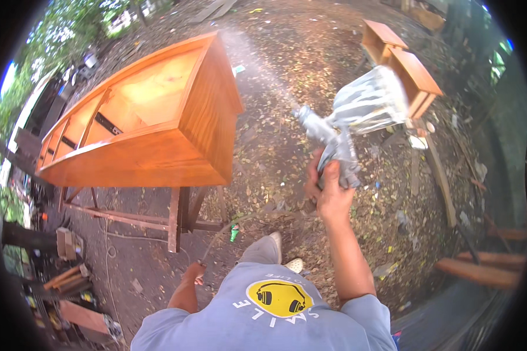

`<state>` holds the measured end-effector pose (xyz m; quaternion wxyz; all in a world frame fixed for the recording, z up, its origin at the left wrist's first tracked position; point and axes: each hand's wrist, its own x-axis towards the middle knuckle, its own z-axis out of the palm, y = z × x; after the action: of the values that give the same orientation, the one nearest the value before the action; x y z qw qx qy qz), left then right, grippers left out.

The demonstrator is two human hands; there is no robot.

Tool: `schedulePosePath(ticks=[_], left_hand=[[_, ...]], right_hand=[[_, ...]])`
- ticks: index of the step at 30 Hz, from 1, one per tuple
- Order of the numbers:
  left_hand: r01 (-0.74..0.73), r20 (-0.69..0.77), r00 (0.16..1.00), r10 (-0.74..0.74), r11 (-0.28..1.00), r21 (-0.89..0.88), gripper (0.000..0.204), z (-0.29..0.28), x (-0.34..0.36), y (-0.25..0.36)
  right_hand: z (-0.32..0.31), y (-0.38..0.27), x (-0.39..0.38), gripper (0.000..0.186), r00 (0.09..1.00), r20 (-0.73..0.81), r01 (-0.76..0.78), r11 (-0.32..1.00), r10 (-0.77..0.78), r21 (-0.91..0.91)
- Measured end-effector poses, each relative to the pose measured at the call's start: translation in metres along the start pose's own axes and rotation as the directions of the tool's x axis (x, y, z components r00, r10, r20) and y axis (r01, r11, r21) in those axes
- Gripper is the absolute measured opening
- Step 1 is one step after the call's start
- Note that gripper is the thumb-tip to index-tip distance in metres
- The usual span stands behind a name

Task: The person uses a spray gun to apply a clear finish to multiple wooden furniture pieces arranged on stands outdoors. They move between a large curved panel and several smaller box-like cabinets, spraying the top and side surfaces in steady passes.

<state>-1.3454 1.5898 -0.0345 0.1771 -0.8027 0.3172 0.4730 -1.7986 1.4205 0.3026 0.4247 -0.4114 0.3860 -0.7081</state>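
My right hand (334, 196) is wrapped round the handle of a spray gun (328, 137), which is caked in grey-white paint. Its large streaked cup (372, 99) sticks out to the right. A pale mist (257, 61) streams from the nozzle toward the far upper corner of an orange-brown wooden cabinet (208, 128). The cabinet lies on a stand, its compartments facing up, with dark metal runners inside. Low on the left, my left hand (196, 273) is closed on a thin hose (216, 238) that runs toward the gun; its fingers show only partly.
Two smaller wooden drawer boxes (414, 73) stand propped up at the far right. Beneath the cabinet is a brown trestle stand (174, 219). A hose (137, 238) crosses the leaf-strewn ground at left, near stacked wood (67, 278). Planks (486, 272) lie at right.
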Motion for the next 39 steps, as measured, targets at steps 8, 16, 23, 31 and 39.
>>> schedulePosePath(ticks=[8, 16, 23, 31, 39], left_hand=[[0.035, 0.002, 0.999, -0.038, 0.945, 0.324, 0.040, 0.100, 0.054, 0.039], [0.270, -0.030, 0.952, -0.305, 0.789, 0.552, 0.045, 0.056, 0.014, 0.202], [-0.291, 0.168, 0.957, 0.237, 0.767, 0.571, 0.047, 0.077, 0.049, 0.308], [-0.483, 0.158, 0.871, 0.466, 0.747, 0.457, 0.050, 0.037, 0.034, 0.666], [-0.770, -0.188, 0.561, 0.806, 0.592, 0.239, 0.041, 0.003, -0.042, 0.966]], right_hand=[[-0.041, 0.072, 0.115, 0.040, 0.982, 0.098, -0.143, 0.972, 0.163, -0.186], [-0.143, 0.159, 0.147, 0.028, 0.847, -0.017, -0.480, 0.750, 0.532, -0.456], [-0.219, 0.165, 0.231, 0.030, 0.878, -0.129, -0.461, 0.738, 0.461, -0.492], [-0.384, 0.113, 0.406, 0.044, 0.893, -0.437, -0.348, 0.774, 0.103, -0.530], [-0.549, -0.011, 0.541, 0.029, 0.489, -0.836, -0.362, 0.815, -0.249, -0.454]])
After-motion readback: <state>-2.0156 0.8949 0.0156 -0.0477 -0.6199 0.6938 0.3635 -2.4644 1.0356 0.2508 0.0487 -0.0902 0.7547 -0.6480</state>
